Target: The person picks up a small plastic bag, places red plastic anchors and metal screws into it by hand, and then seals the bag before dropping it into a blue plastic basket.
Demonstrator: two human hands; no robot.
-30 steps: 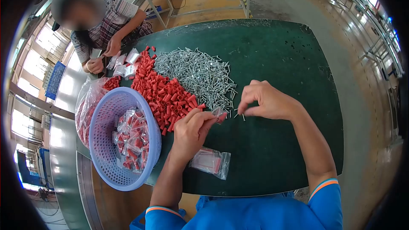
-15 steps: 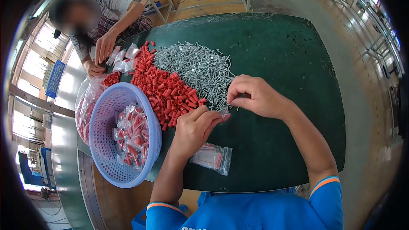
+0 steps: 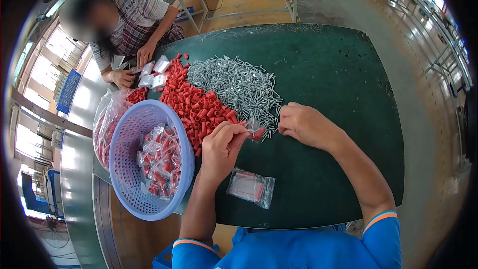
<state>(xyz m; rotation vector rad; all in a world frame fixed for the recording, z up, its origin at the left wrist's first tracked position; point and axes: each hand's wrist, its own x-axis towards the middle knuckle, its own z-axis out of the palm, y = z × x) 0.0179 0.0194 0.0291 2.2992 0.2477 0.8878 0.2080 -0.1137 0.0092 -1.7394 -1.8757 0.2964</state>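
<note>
Between the pinched fingers of my left hand (image 3: pixel 224 147) hangs a small clear bag (image 3: pixel 256 130) with red pieces in it. My right hand (image 3: pixel 308 125) is closed at the right edge of the pile of grey screws (image 3: pixel 234 82); whatever its fingertips hold is too hidden to make out. Left of the screws lies a heap of red plugs (image 3: pixel 196 109), touching them. A packet of flat clear bags with red edges (image 3: pixel 251 188) rests on the green table (image 3: pixel 328 174) below my hands.
A purple basket (image 3: pixel 119 179) with filled bags stands at the table's left edge. Behind it is a large clear bag of red plugs (image 3: pixel 107 124). A co-worker (image 3: pixel 134 25) sits at the far left, hands beside several small bags (image 3: pixel 160 65).
My hands have moved apart. The small bag now hangs further from my left fingertips, and my right hand has closed near the screws. The co-worker's raised hand has come down to the small bags.
</note>
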